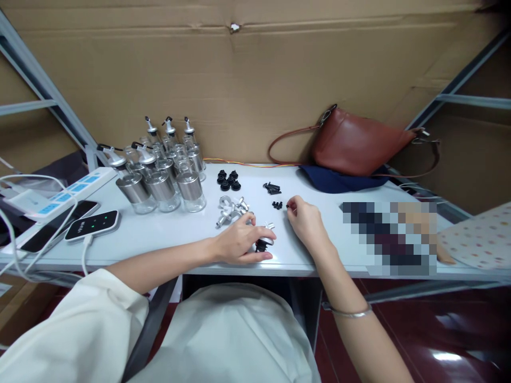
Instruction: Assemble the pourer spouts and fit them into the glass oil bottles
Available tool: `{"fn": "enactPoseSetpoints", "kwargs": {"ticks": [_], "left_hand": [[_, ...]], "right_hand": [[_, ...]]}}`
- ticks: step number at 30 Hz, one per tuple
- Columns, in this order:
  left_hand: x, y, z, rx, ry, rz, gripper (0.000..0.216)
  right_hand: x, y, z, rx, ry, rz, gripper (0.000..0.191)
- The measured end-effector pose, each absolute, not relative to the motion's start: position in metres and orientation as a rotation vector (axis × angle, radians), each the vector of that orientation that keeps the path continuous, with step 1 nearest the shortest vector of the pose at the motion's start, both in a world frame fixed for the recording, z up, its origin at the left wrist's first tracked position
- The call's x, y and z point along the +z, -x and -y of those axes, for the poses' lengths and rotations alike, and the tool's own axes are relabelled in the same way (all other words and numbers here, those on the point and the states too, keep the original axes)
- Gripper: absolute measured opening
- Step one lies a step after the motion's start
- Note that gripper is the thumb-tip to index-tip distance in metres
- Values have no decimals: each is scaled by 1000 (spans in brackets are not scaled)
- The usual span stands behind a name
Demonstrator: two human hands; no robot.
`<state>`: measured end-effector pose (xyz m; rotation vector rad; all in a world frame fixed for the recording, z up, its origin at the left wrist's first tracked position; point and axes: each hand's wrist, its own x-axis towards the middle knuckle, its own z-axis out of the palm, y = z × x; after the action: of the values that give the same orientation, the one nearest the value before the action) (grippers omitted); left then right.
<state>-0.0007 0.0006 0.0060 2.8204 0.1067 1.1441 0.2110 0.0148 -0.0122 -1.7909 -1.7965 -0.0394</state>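
Note:
My left hand (241, 242) rests on the white table (167, 234) with its fingers curled round a silver pourer spout with a black stopper (263, 243). My right hand (305, 221) is pinched on a tiny black part (288, 206) beside a small heap of like black parts (277, 205). A pile of silver spouts (231, 209) lies just beyond my left hand. Further back lie black stoppers (229, 181) and more black pieces (272, 187). Several glass bottles with steel sleeves and pourers (165, 167) stand at the back left.
A brown leather bag (359, 143) lies on dark blue cloth (339, 181) at the back right. A power strip (67, 194), a phone (56, 226) and a small white device (92, 224) sit at the left. Cardboard (239, 80) walls the back. A blurred patch (389, 236) covers the right.

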Motion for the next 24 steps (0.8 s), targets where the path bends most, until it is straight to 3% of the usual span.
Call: {"fn": "enactPoseSetpoints", "kwargs": {"ticks": [13, 24], "left_hand": [[5, 0, -1, 1071, -2844, -134, 25], [2, 2, -2, 1012, -2837, -135, 27]], "right_hand": [[-11, -204, -11, -1, 1446, 1963, 16], [-17, -207, -10, 35, 1658, 1863, 17]]}}
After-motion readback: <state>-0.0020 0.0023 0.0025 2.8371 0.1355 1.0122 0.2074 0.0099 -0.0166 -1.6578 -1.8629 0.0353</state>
